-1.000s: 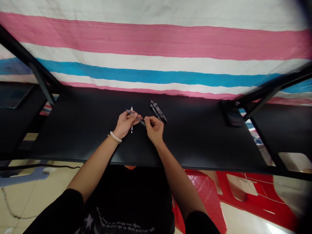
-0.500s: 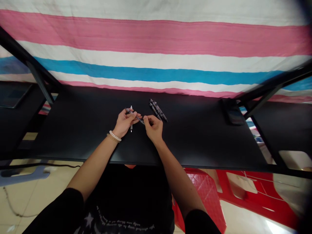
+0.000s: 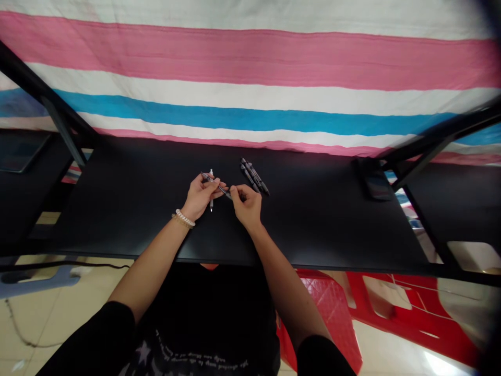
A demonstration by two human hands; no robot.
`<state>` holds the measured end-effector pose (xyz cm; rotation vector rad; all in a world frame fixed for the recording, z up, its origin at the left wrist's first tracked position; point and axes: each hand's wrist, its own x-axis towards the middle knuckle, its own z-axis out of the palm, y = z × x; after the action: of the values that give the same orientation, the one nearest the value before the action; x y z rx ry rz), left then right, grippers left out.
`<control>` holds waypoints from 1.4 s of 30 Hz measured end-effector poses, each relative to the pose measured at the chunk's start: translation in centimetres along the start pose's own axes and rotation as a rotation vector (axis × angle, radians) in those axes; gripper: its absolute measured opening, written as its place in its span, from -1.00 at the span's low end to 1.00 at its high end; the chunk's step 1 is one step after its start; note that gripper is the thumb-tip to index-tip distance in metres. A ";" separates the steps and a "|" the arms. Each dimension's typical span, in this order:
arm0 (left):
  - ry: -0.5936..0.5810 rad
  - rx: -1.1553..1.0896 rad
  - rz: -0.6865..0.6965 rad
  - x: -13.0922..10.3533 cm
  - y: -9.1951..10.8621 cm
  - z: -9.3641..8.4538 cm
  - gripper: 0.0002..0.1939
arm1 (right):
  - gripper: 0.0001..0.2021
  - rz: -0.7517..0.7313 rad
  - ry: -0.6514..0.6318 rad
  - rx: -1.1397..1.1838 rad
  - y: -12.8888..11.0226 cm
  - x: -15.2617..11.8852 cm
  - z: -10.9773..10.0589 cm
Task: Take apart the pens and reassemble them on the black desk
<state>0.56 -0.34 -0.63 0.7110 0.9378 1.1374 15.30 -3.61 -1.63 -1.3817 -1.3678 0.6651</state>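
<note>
While the left hand (image 3: 199,196) and right hand (image 3: 249,206) pinch a gray pen (image 3: 223,189) in their fingers above the tabletop (image 3: 324,214), work on it looks unfinished. A white pen (image 3: 212,204) lies under the left hand; dark pens (image 3: 255,176) lie near the right.

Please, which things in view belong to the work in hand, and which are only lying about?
Apparently part of the work:
held pen, between left hand and right hand
white pen, partly behind left hand
dark pens, beyond right hand

Probably just lying about:
phone-like object
red stool
</note>
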 end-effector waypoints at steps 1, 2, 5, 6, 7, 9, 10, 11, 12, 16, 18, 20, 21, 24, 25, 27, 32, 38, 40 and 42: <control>0.000 0.005 -0.001 0.0 0.0 0.0 -0.59 | -0.64 0.002 -0.001 -0.002 0.0 0.0 0.0; -0.001 0.009 -0.001 0.0 0.0 0.0 -0.59 | -0.64 0.006 -0.004 -0.003 0.0 0.0 0.0; 0.000 0.015 -0.001 0.0 0.0 -0.1 -0.61 | -0.64 0.019 -0.009 0.001 0.0 0.0 0.0; 0.001 0.016 -0.001 0.0 0.0 -0.1 -0.61 | -0.65 0.020 -0.008 0.002 0.0 0.0 0.0; 0.002 0.017 -0.001 0.0 0.0 -0.1 -0.62 | -0.65 0.019 -0.006 0.005 0.0 0.0 0.0; 0.001 0.013 0.001 0.0 0.0 -0.1 -0.62 | -0.66 0.015 -0.002 0.014 -0.1 0.0 0.0; 0.000 0.011 0.002 0.0 0.0 0.0 -0.62 | -0.66 0.012 -0.002 0.019 -0.1 0.0 0.0; 0.000 0.010 0.003 0.0 0.0 0.0 -0.62 | -0.67 0.009 -0.001 0.024 -0.1 -0.1 0.0; 0.000 0.011 0.003 0.0 0.1 0.0 -0.62 | -0.67 0.007 -0.003 0.028 -0.1 -0.1 0.0; 0.005 0.024 -0.002 0.0 0.1 0.0 -0.63 | -0.67 0.007 -0.011 0.026 -0.1 -0.1 0.0; 0.006 0.028 -0.003 0.0 0.1 0.0 -0.64 | -0.67 0.009 -0.011 0.023 -0.1 -0.1 0.0; 0.005 0.033 -0.002 0.0 0.2 0.0 -0.65 | -0.67 0.006 -0.012 0.017 -0.1 -0.1 0.0; 0.005 0.035 -0.001 0.0 0.2 0.1 -0.65 | -0.67 0.003 -0.013 0.012 -0.1 -0.1 0.0; 0.012 0.038 -0.004 0.0 0.3 0.2 -0.64 | -0.67 -0.006 -0.017 -0.010 0.0 -0.1 0.0; 0.015 0.037 -0.005 -0.1 0.3 0.2 -0.64 | -0.67 -0.008 -0.020 -0.014 0.0 -0.1 0.0; 0.016 0.039 -0.004 -0.1 0.3 0.2 -0.62 | -0.67 -0.015 -0.026 -0.018 0.2 -0.1 0.0; 0.026 0.074 0.007 -0.1 0.4 0.1 -0.61 | -0.68 -0.052 -0.050 -0.036 0.4 -0.1 0.1; 0.039 0.085 0.010 0.0 0.2 0.1 -0.65 | -0.68 -0.045 -0.065 -0.031 0.5 -0.3 0.1; 0.038 0.090 0.008 0.0 0.3 0.1 -0.66 | -0.68 -0.055 -0.059 -0.032 0.4 -0.3 0.1; 0.037 0.098 0.007 0.0 0.4 0.2 -0.67 | -0.68 -0.061 -0.057 -0.031 0.4 -0.4 0.1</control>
<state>0.54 -0.29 -0.24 0.7752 1.0282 1.1198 15.25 -3.87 -2.16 -1.3494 -1.4651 0.6496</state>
